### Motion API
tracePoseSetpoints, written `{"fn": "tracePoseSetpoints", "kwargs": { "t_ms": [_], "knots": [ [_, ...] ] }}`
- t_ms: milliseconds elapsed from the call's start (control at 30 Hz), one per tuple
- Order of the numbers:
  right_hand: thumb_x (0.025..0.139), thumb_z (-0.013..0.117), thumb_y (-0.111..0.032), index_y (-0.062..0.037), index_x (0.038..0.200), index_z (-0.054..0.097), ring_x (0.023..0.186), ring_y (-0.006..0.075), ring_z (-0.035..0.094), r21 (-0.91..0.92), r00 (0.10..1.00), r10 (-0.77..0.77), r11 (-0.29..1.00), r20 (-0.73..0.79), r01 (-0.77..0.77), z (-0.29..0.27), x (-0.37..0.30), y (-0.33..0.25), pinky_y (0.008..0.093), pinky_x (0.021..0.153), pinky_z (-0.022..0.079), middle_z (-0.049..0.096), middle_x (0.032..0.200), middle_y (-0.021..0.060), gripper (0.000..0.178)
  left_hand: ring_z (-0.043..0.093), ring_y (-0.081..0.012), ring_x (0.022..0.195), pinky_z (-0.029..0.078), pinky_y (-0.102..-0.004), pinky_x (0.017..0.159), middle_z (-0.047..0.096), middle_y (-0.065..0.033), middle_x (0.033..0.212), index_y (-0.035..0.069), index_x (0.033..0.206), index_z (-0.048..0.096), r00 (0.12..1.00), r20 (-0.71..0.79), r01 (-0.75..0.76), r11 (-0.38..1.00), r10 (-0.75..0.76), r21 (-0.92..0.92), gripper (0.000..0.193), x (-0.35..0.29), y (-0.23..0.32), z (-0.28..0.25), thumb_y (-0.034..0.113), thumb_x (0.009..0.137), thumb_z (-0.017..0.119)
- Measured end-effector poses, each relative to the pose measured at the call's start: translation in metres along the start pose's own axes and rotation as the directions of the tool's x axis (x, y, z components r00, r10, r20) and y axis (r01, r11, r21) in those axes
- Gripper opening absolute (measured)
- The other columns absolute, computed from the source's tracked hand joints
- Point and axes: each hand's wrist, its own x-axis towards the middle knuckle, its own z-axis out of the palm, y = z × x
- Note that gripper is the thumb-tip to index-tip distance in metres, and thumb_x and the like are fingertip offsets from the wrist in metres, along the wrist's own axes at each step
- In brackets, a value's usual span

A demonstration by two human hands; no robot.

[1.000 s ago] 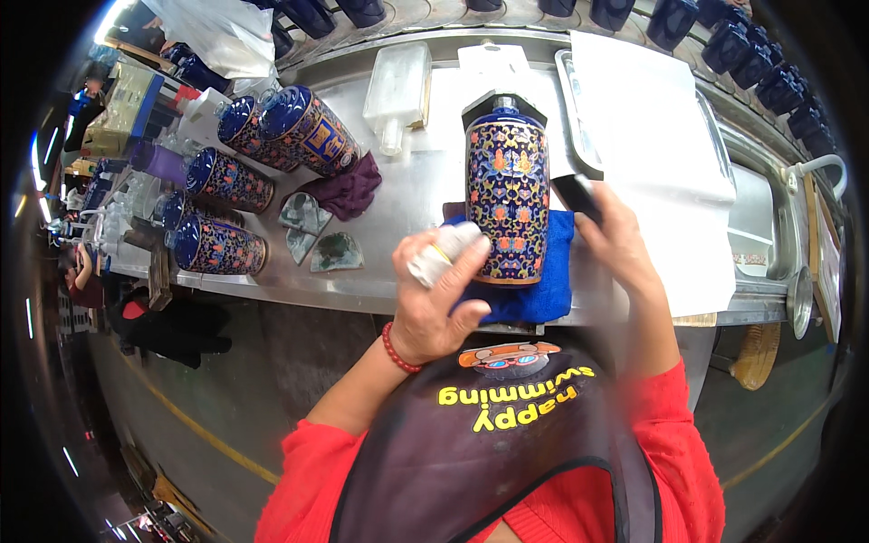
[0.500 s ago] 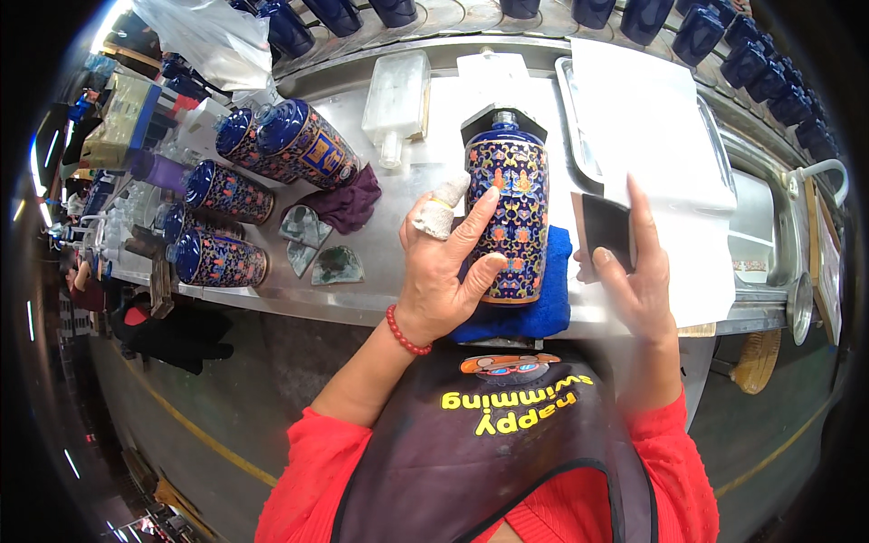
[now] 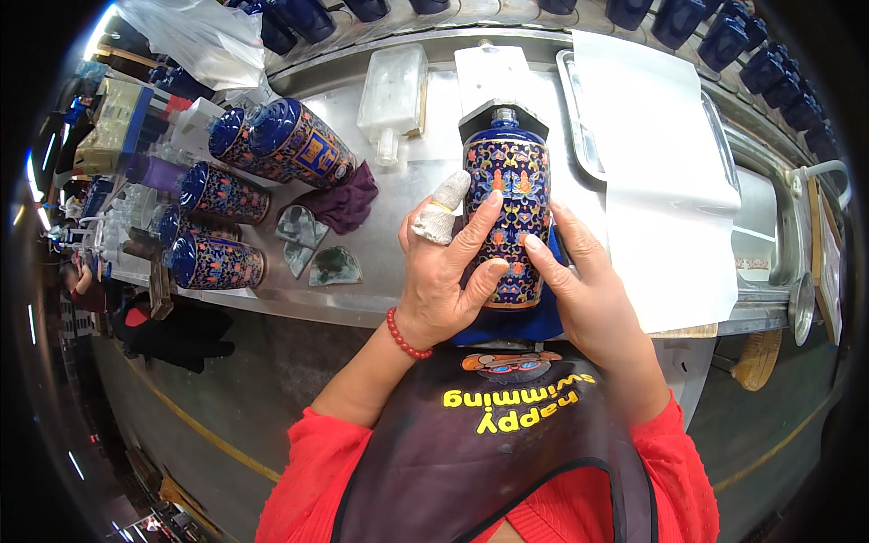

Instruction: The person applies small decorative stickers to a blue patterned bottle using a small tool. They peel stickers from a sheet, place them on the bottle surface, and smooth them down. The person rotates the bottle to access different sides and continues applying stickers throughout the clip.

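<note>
A blue bottle (image 3: pixel 507 217) with a colourful floral pattern lies in front of me, its neck pointing away. Its lower end rests on a blue towel (image 3: pixel 523 328). My left hand (image 3: pixel 444 262), with pale cloth covers on some fingers, holds the bottle's left side, index finger and thumb on the patterned face. Along the right side, my right hand (image 3: pixel 584 271) has thumb and index finger at the bottle. A thin dark edge shows between them, part of a flat dark piece mostly hidden by the hand and bottle.
Several patterned bottles (image 3: pixel 222 195) stand at the left, near a purple cloth (image 3: pixel 339 201) and dark green stone-like pieces (image 3: pixel 335 267). A clear container (image 3: pixel 393 95) stands beyond. White sheets (image 3: pixel 665 181) cover a metal tray (image 3: pixel 579 122) at right. Plain blue bottles (image 3: pixel 679 25) line the back.
My right hand has moved left from over the white sheet to the bottle's right side, bringing the flat dark piece along. My left hand stays on the bottle.
</note>
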Motion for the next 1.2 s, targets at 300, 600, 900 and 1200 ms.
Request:
{"fn": "tracePoseSetpoints", "kwargs": {
  "t_ms": [300, 600, 900, 1200],
  "knots": [
    [0.082, 0.064, 0.002, -0.0063, 0.139, 0.063, 0.13, 0.0453, 0.056, -0.089, 0.999, -0.022, 0.996, 0.037, 0.025, 0.001, 0.004, -0.002, 0.0491, 0.103, 0.05, 0.05, 0.149, 0.0272, 0.057, 0.047, -0.0377, 0.131, 0.024, -0.0485, 0.115, 0.049, -0.0256, 0.152, 0.011, 0.148, 0.059, 1.0, 0.023, 0.002, 1.0, -0.002, 0.027, 0.06, -0.001, 0.0, -0.002, 0.045, 0.099, 0.063],
    [0.081, 0.064, 0.002, -0.0094, 0.143, 0.061, 0.13, 0.0418, 0.055, -0.134, 0.999, 0.008, 0.991, 0.05, -0.001, 0.001, 0.005, -0.005, 0.0435, 0.093, 0.05, 0.046, 0.153, 0.0258, 0.063, 0.047, -0.0374, 0.13, 0.024, -0.0492, 0.115, 0.048, -0.0259, 0.153, 0.011, 0.149, 0.058, 1.0, 0.025, 0.001, 1.0, -0.001, 0.022, 0.06, 0.0, 0.001, -0.002, 0.044, 0.099, 0.063],
    [0.08, 0.064, 0.003, -0.0104, 0.144, 0.06, 0.131, 0.0398, 0.054, -0.151, 0.997, 0.046, 0.988, 0.065, -0.036, 0.001, 0.009, -0.011, 0.042, 0.088, 0.048, 0.044, 0.154, 0.0258, 0.066, 0.046, -0.0377, 0.13, 0.023, -0.0497, 0.115, 0.048, -0.0258, 0.152, 0.011, 0.15, 0.057, 1.0, 0.028, -0.002, 1.0, 0.001, 0.022, 0.061, 0.0, 0.001, -0.002, 0.044, 0.099, 0.063],
    [0.078, 0.067, 0.002, -0.0159, 0.143, 0.062, 0.129, 0.0388, 0.055, -0.194, 0.998, 0.002, 0.981, 0.057, 0.009, 0.001, 0.008, -0.011, 0.0429, 0.091, 0.048, 0.043, 0.153, 0.026, 0.068, 0.047, -0.0376, 0.13, 0.023, -0.0497, 0.115, 0.047, -0.0268, 0.153, 0.01, 0.151, 0.056, 1.0, 0.028, -0.011, 0.999, 0.01, 0.042, 0.062, -0.001, 0.001, -0.002, 0.045, 0.099, 0.061]
  ]
}}
